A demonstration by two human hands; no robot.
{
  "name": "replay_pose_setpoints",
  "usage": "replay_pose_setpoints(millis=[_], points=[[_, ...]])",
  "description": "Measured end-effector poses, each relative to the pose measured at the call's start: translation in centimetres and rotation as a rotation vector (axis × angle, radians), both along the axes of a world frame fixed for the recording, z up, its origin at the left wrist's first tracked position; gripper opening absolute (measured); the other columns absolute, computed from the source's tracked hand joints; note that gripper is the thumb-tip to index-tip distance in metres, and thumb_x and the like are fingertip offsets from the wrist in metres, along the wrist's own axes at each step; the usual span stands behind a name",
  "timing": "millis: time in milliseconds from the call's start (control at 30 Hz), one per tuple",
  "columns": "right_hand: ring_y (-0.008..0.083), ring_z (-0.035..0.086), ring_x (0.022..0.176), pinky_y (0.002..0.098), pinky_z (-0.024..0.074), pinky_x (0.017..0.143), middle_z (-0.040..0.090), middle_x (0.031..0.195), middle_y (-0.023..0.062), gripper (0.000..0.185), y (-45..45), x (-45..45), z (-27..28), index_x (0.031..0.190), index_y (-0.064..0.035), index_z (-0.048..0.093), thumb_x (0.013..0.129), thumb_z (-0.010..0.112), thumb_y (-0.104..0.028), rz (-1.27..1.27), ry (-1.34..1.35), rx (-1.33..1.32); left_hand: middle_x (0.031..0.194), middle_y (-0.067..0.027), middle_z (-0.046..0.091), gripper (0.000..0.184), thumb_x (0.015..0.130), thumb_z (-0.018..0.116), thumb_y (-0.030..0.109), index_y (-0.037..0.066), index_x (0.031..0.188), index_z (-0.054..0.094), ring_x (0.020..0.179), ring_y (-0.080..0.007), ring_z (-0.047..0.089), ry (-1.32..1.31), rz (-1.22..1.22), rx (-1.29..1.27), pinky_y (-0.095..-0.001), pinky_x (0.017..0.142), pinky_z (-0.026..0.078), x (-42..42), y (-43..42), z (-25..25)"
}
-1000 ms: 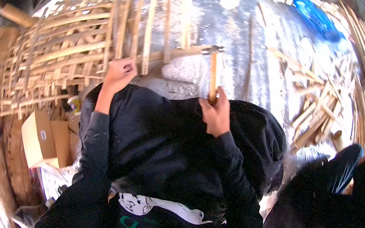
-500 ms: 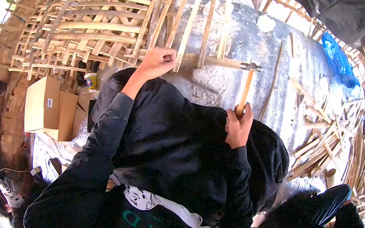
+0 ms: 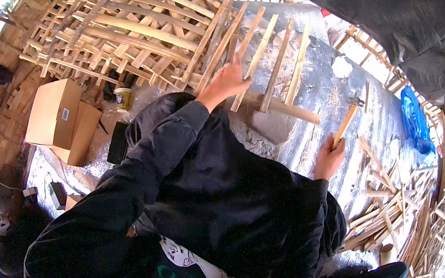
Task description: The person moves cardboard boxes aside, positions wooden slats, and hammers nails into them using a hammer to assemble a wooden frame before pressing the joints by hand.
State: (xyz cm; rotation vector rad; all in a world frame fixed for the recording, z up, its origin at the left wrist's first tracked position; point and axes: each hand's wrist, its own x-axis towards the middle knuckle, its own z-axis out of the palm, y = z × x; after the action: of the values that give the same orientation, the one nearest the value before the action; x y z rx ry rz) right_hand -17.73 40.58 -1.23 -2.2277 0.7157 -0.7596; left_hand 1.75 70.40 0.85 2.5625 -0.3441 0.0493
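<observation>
Silvery sheeting (image 3: 303, 145), right hand (image 3: 328, 159) fisted round hammer (image 3: 346, 121).

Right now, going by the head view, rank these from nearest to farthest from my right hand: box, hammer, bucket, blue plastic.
From your right hand:
1. Hammer: in its grip, head pointing away from you.
2. Blue plastic: off to the right, farther forward.
3. Bucket: across on the left.
4. Box: also left, past the bucket.
</observation>
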Motion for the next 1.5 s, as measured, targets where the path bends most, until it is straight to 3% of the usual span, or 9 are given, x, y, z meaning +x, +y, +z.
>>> replay_pose_setpoints(millis=[67,267,333,433,800,1000,1100,1367,1500], points=[[0.0272,0.063,0.06,0.0382,0.0472,0.057,0.067,0.076,0.0157,0.034,-1.0,1.3,-0.5,0.097,0.0038,0.056,0.096,0.062,-0.03,0.023,-0.019,0.018,0.101,-0.0369,0.062,0.093,0.088,0.067,0.039,-0.024,0.139,0.021,0.097,-0.0447,0.065,0.076,-0.045,0.088,-0.0468,0.085,0.054,0.3,0.0,-0.6],[0.0133,0.048,0.048,0.0326,0.0413,0.047,0.056,0.063,0.0045,0.034,-1.6,3.4,-1.6,0.087,-0.0025,0.05,0.095,0.065,-0.032,0.064,-0.118,-0.026,0.097,-0.0337,0.064,0.086,0.086,0.068,0.035,-0.018,0.137,0.025,0.091,-0.0445,0.067,0.079,-0.058,0.171,-0.0492,0.082,0.055,0.2,-0.3,0.1],[0.0081,0.044,0.045,0.0283,0.0352,0.039,0.049,0.059,-0.0001,0.034,-1.2,3.6,-1.8,0.085,-0.0053,0.049,0.092,0.07,-0.031,0.096,-0.128,0.358,0.096,-0.0329,0.065,0.081,0.085,0.067,0.034,-0.017,0.135,0.027,0.09,-0.0445,0.067,0.088,-0.06,0.194,-0.0498,0.081,0.055,0.2,-0.8,-0.1],[0.0079,0.046,0.05,0.0277,0.0361,0.043,0.047,0.061,0.001,0.038,-1.2,3.4,-1.3,0.08,-0.0044,0.046,0.089,0.074,-0.029,0.113,-0.09,0.391,0.094,-0.0321,0.065,0.074,0.084,0.067,0.029,-0.013,0.132,0.03,0.088,-0.0448,0.067,-0.01,-0.12,0.24,-0.0518,0.079,0.054,0.2,-0.9,-1.0],[0.0145,0.053,0.053,0.0308,0.0434,0.05,0.062,0.07,0.0071,0.036,-1.0,3.7,-2.3,0.086,-0.0014,0.049,0.082,0.08,-0.018,0.037,-0.099,0.282,0.087,-0.0244,0.066,0.06,0.083,0.067,0.022,0.002,0.132,0.038,0.085,-0.0418,0.066,-0.064,-0.165,0.13,-0.0503,0.072,0.051,0.5,-1.5,-1.6],[0.0216,0.057,0.056,0.0357,0.0466,0.055,0.061,0.07,0.0147,0.032,0.4,3.2,-1.7,0.088,0.0002,0.051,0.086,0.076,-0.019,0.062,-0.116,0.072,0.075,-0.0188,0.066,0.013,0.089,0.059,0.014,0.002,0.085,0.058,0.071,-0.0397,0.065,-0.157,-0.282,-0.238,-0.0494,0.064,0.049,-1.1,-5.9,0.3],[0.028,0.059,0.058,0.0375,0.048,0.058,0.061,0.069,0.0176,0.028,1.1,3.1,-1.0,0.089,-0.001,0.05,0.088,0.073,-0.017,0.04,-0.063,0.016,0.073,-0.0183,0.065,0.01,0.09,0.058,0.012,0.002,0.087,0.058,0.068,-0.0397,0.065,-0.183,-0.317,-0.384,-0.0485,0.061,0.049,-0.6,-8.2,-0.5],[0.0297,0.046,0.058,0.0404,0.0447,0.059,0.056,0.068,0.019,0.029,1.2,3.1,-0.9,0.09,0.0022,0.05,0.089,0.072,-0.017,0.075,-0.097,0.049,0.075,-0.0248,0.065,0.041,0.087,0.061,0.012,-0.002,0.12,0.043,0.076,-0.0416,0.067,-0.024,-0.306,-0.248,-0.0495,0.067,0.051,1.0,-11.4,-4.6],[0.0302,0.06,0.059,0.0377,0.0482,0.059,0.064,0.072,0.0175,0.025,1.1,3.1,-0.9,0.09,-0.0001,0.051,0.089,0.071,-0.015,0.054,-0.049,-0.019,0.081,-0.0223,0.067,0.048,0.08,0.071,0.015,-0.002,0.118,0.047,0.08,-0.0378,0.069,-0.063,-0.306,-0.31,-0.0452,0.073,0.053,1.4,-11.8,-5.0]])
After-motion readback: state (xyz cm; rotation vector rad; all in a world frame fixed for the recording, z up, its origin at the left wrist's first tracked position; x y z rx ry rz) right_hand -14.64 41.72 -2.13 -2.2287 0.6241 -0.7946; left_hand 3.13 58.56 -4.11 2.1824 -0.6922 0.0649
